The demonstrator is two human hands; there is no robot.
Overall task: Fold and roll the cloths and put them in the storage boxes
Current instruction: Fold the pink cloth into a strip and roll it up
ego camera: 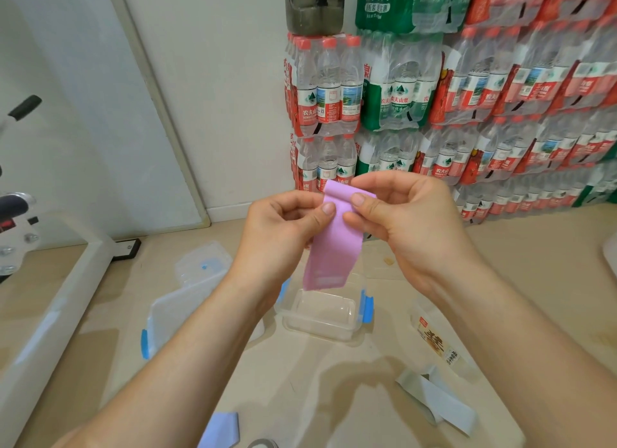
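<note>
The fingers (325, 210) of both hands pinch the top of the pink cloth (334, 247), thumbs in front and the other fingers curled behind it. The left hand (283, 227) and right hand (410, 214) sit close together, thumb tips almost meeting, with the cloth's upper end bent over just above them. The cloth is already folded into a narrow strip and hangs straight down from the fingers, free of everything below. Held up in the air like this, its own weight probably keeps the strip flat and even, and the bent top looks like the first turn of a roll. That puts the job between folding and rolling.

Directly below the fingers, under the hanging end, stands an open clear box (320, 330) with blue clips; nothing is in it. It seems to be set there so that the finished roll can drop straight in. Down and to the left of the left fingers lies a second clear box (173, 314), partly hidden by the forearm; what it holds cannot be told. Just beyond it lies a clear lid (200, 264).

Well below the fingers, near the person, a blue cloth (222, 429) and a white cloth (437, 401) lie on the surface (334, 381), apparently waiting their turn. Down and to the right of the right fingers a bottle (434, 340) lies on its side.
</note>
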